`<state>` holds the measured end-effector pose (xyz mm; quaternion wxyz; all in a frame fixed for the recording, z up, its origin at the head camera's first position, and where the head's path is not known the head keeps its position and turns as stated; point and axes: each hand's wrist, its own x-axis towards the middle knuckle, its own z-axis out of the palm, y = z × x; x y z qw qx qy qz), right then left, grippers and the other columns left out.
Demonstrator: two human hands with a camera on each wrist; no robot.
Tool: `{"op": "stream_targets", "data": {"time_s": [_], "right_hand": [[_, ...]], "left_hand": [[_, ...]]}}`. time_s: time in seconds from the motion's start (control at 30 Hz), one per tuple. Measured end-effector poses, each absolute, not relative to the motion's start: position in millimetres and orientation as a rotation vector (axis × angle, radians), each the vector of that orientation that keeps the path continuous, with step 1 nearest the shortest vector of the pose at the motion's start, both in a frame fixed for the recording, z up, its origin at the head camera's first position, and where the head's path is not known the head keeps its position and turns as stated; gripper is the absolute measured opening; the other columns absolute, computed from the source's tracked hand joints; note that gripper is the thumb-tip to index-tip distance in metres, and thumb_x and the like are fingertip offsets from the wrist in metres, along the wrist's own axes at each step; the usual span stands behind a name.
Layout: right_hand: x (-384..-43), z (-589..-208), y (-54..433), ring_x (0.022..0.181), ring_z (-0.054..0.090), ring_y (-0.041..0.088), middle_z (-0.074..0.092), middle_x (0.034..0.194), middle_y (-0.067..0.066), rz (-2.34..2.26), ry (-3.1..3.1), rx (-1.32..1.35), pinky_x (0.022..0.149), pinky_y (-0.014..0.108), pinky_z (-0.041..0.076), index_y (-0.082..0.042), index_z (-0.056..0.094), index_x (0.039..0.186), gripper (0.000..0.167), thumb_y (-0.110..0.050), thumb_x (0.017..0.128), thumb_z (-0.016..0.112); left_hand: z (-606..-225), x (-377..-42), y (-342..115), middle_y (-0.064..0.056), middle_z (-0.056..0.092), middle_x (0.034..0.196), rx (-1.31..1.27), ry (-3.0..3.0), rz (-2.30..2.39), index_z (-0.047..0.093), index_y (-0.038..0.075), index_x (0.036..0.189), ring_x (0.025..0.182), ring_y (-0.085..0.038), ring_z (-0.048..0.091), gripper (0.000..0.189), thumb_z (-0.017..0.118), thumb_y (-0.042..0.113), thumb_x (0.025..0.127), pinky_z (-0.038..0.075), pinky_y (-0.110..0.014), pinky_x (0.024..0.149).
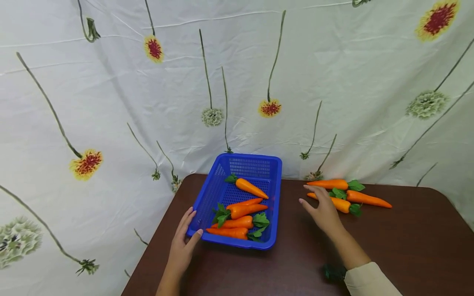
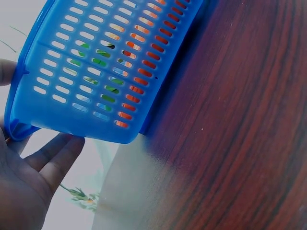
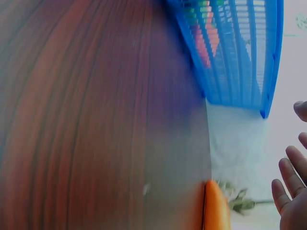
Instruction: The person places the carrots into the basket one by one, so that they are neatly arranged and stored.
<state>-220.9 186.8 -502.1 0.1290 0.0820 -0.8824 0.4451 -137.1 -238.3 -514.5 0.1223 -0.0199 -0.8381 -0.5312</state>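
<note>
A blue plastic basket (image 1: 278,197) with slotted walls holds several orange carrots (image 1: 242,210) with green leafy tops. At its near left corner, my left hand (image 1: 182,242) grips the rim, thumb on the near side and fingers along the left side. The left wrist view shows those fingers (image 2: 62,153) against the slotted wall. To the right of the basket, my right hand (image 1: 324,211) hovers with fingers spread and nothing in it. It is beside three carrots (image 1: 366,199) on the table, partly covering one. A carrot (image 3: 217,208) also shows low in the right wrist view.
The dark brown wooden table (image 1: 296,263) has rounded far corners. Behind it hangs a white cloth (image 1: 244,74) printed with flowers. A small dark green object (image 1: 333,272) lies by the right forearm; its kind is unclear.
</note>
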Motion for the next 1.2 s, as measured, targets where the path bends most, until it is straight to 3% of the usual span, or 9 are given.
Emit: {"op": "stream_targets", "data": {"time_s": [0.17, 0.37, 0.5, 0.7, 0.93, 1.2], "right_hand": [[-219.1, -505.9, 209.3, 0.136, 0.044, 0.043, 0.046, 0.148, 0.021, 1.259, -2.613, 0.181, 0.108, 0.066, 0.039, -0.007, 0.054, 0.142, 0.054, -0.032, 0.097, 0.069], [-215.3, -510.4, 227.6, 0.138, 0.038, 0.052, 0.043, 0.149, 0.027, 1.19, -2.643, 0.111, 0.102, 0.071, 0.039, -0.004, 0.053, 0.142, 0.05, -0.023, 0.098, 0.068], [-214.3, -513.1, 238.9, 0.13, 0.042, 0.053, 0.045, 0.146, 0.029, 1.122, -2.645, 0.078, 0.096, 0.07, 0.043, -0.001, 0.054, 0.139, 0.047, -0.021, 0.098, 0.067], [-215.6, -513.7, 251.6, 0.126, 0.045, 0.049, 0.057, 0.136, 0.026, 1.067, -2.639, 0.074, 0.096, 0.068, 0.043, 0.0, 0.058, 0.134, 0.041, -0.014, 0.096, 0.068], [-213.4, -514.9, 257.9, 0.117, 0.05, 0.049, 0.059, 0.127, 0.03, 0.936, -2.695, 0.095, 0.095, 0.066, 0.042, 0.005, 0.059, 0.129, 0.041, -0.011, 0.093, 0.071], [-212.5, -518.1, 267.1, 0.123, 0.045, 0.055, 0.052, 0.132, 0.037, 0.886, -2.827, 0.08, 0.099, 0.069, 0.039, 0.007, 0.057, 0.133, 0.046, -0.01, 0.092, 0.07]], "left_hand": [[-513.6, -138.4, -237.3, 0.001, 0.029, 0.167, -0.06, -2.441, -1.562, 0.045, 0.021, 0.153, 0.149, -0.03, 0.033, 0.057, 0.063, 0.014, 0.099, 0.036, -0.003, 0.098], [-514.0, -138.9, -237.6, 0.0, 0.029, 0.167, -0.064, -2.423, -1.575, 0.045, 0.019, 0.153, 0.148, -0.029, 0.033, 0.057, 0.063, 0.012, 0.099, 0.036, -0.002, 0.098], [-513.0, -137.9, -236.8, -0.001, 0.029, 0.167, -0.059, -2.43, -1.571, 0.045, 0.019, 0.153, 0.149, -0.03, 0.033, 0.057, 0.063, 0.013, 0.099, 0.036, -0.002, 0.098], [-512.0, -137.2, -236.0, 0.0, 0.029, 0.167, -0.043, -2.438, -1.563, 0.045, 0.02, 0.153, 0.149, -0.029, 0.032, 0.057, 0.063, 0.015, 0.099, 0.035, -0.002, 0.098], [-513.0, -137.1, -236.4, 0.002, 0.029, 0.167, -0.033, -2.443, -1.556, 0.044, 0.022, 0.153, 0.148, -0.028, 0.034, 0.057, 0.063, 0.015, 0.099, 0.036, -0.003, 0.098], [-517.7, -137.8, -237.5, -0.001, 0.032, 0.166, -0.082, -2.388, -1.562, 0.047, 0.019, 0.152, 0.138, 0.008, 0.034, 0.056, 0.064, 0.014, 0.099, 0.036, -0.001, 0.099]]}}
